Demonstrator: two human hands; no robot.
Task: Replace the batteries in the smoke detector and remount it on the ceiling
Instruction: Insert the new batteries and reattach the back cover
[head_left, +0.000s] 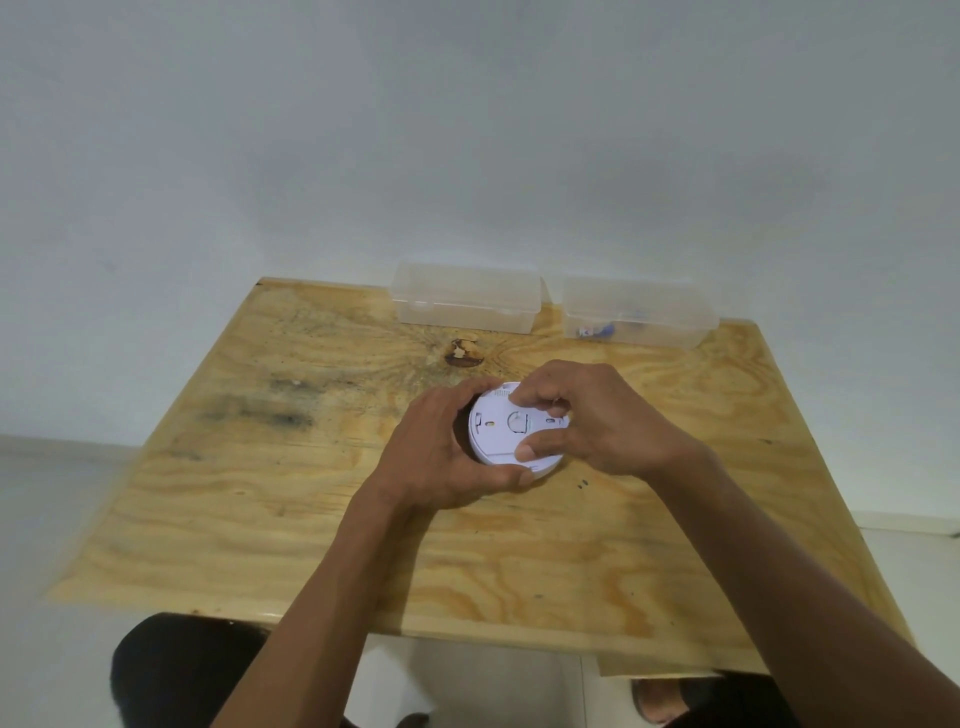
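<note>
— Both hands first: our left hand (441, 447) is wrapped around the left rim of the detector (506, 434), thumb along its near edge, fingers curled over the far side — a firm grasp. Our right hand (587, 415) is on it too, thumb pressed on the near part of the white face, fingers bent down onto the top right.

— Agreed. Now by size. What do we have under it all?

— We have the table (260, 493), a plywood top with strong grain, dark smudges on the left and a brown knot (464, 353) near the far middle. The detector sits over the middle of it, a little beyond centre. We cannot tell whether it rests on the wood or is lifted just clear.

— And at the back?

— Two clear plastic boxes against the far edge, side by side but apart. The left box (467, 301) looks closed, and we see nothing inside it. The right box (639, 312) holds a few small things, blue and red, too blurred for us to name.

— What does the detector show us?

— A round white disc, flat side up. We see a circular outline in the middle of the face, small slots left and right of it, and a row of short ribs at the far rim. Our right fingers hide part of the right side.

— Anything smaller?

— Two tiny dark specks (582, 484) on the wood, just right of the detector.
</note>
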